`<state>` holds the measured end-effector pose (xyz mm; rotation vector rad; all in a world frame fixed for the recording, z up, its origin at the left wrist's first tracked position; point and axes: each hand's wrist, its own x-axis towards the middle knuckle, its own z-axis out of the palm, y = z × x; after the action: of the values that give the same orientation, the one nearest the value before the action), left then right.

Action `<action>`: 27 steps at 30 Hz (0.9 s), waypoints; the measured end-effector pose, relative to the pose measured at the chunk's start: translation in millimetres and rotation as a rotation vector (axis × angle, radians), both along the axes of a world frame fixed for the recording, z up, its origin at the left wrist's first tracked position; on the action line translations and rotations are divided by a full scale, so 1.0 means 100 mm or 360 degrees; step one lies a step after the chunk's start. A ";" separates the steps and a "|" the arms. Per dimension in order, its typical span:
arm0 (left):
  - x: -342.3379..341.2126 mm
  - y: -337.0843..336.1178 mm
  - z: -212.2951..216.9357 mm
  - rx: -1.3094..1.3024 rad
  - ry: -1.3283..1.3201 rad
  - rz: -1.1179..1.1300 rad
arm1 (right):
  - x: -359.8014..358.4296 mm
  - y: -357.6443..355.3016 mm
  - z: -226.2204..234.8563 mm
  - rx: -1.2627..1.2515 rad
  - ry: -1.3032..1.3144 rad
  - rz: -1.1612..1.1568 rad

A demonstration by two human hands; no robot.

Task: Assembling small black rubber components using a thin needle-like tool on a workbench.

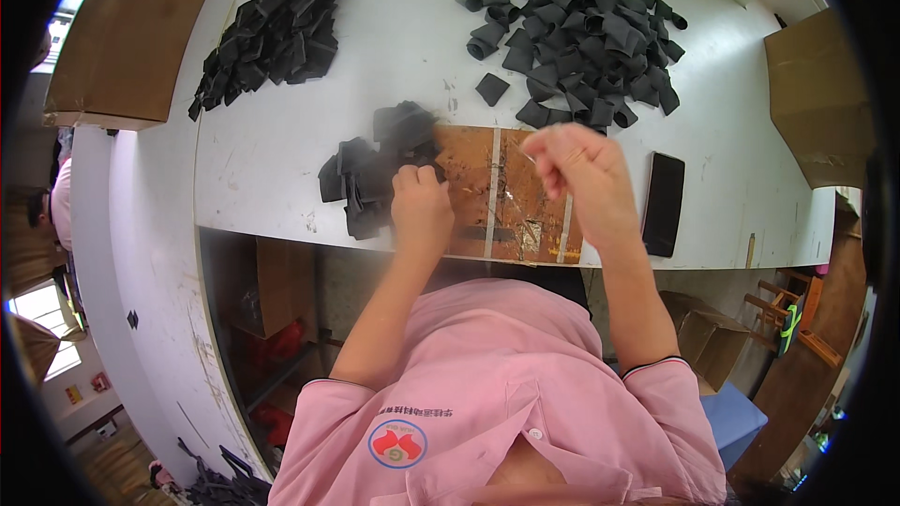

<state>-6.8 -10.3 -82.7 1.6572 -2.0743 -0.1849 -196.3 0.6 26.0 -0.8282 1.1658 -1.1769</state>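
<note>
My left hand (422, 211) is closed, its fingertips curled on a black fabric piece at the edge of a small heap of black pieces (361, 178). Part of that heap is smeared by motion. Over the right part of a worn brown board (464, 164), my right hand (589, 178) is raised with thumb and fingers pinched together. Something thin and pale may show at its fingertips, too small to name. Beyond it lies a large pile of black, tube-like fabric pieces (591, 37), with one flat piece (491, 89) apart from the pile.
Another pile of flat black pieces (281, 33) lies at the far left of the white table (403, 42). A dark phone (664, 204) rests right of the board. Cardboard boxes stand at the left (127, 37) and right (825, 98). A blue stool (731, 422) is below the table, right.
</note>
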 end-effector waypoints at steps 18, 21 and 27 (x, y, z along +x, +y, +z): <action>0.07 0.50 0.64 0.1213 0.2804 -0.0314 | 0.35 0.44 -0.51 0.0357 -0.0603 0.0208; 0.17 0.35 0.76 0.1430 0.2735 -0.0287 | 0.24 0.36 -0.31 -0.0187 0.0097 0.0395; 0.10 0.15 1.04 0.1590 0.1959 -0.0485 | 0.16 0.27 0.01 -0.0873 0.1092 0.0562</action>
<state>3.6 4.6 20.9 1.0190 -1.1801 -1.9908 -180.7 27.9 26.7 -1.8817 1.1639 -0.9395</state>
